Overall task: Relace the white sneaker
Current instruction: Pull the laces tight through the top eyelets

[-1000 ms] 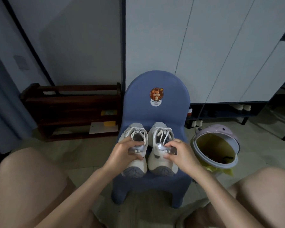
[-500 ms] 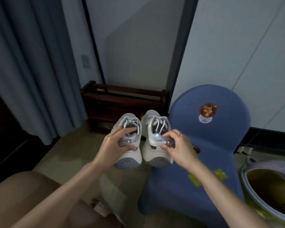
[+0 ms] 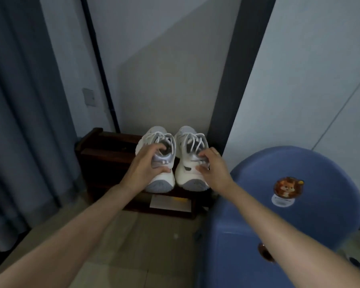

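Observation:
Two white sneakers with white laces are side by side, heels toward me, at the dark wooden shoe rack [image 3: 104, 154]. My left hand [image 3: 146, 167] grips the heel of the left sneaker [image 3: 154, 138], fingers inside its opening and thumb under the heel. My right hand [image 3: 212, 167] grips the heel of the right sneaker [image 3: 191, 142] the same way. Both arms are stretched far forward. Whether the soles rest on a shelf of the rack I cannot tell.
A small blue plastic chair [image 3: 299, 204] with a cartoon animal sticker stands at the right, close under my right forearm. Dark curtains [image 3: 19, 121] hang at the left. A white card [image 3: 170, 203] lies on the rack's low shelf. Tiled floor [image 3: 133, 246] lies below my arms.
Both hands carried the pair of sneakers off the blue chair, leftward and forward to the shoe rack. The view swung left with them.

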